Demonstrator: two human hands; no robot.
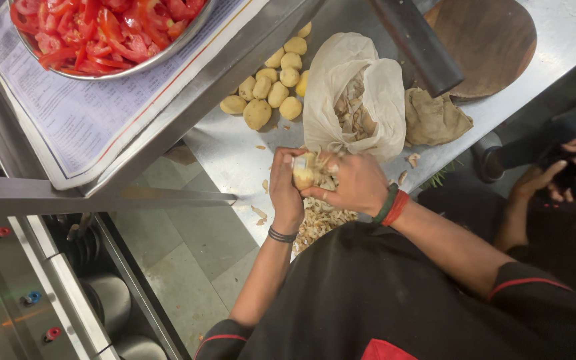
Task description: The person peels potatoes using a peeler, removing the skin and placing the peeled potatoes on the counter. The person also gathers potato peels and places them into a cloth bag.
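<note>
My left hand (287, 192), with a dark band at the wrist, and my right hand (356, 184), with red and green bangles, are both closed around one pale boiled potato (303, 173) above the steel counter (235, 157). Loose skin hangs off the potato between my fingers. A heap of potato peels (320, 220) lies directly below my hands at the counter's edge. Several peeled yellow potatoes (275, 85) lie in a group farther back.
A white plastic bag (381, 87) holding peels stands behind my hands, beside a crumpled brown cloth (435, 120) and a round wooden board (491, 37). A steel bowl of sliced tomatoes (101, 33) rests on printed paper (75, 120) at upper left. Another person's hands (561, 175) hold a dark object at right.
</note>
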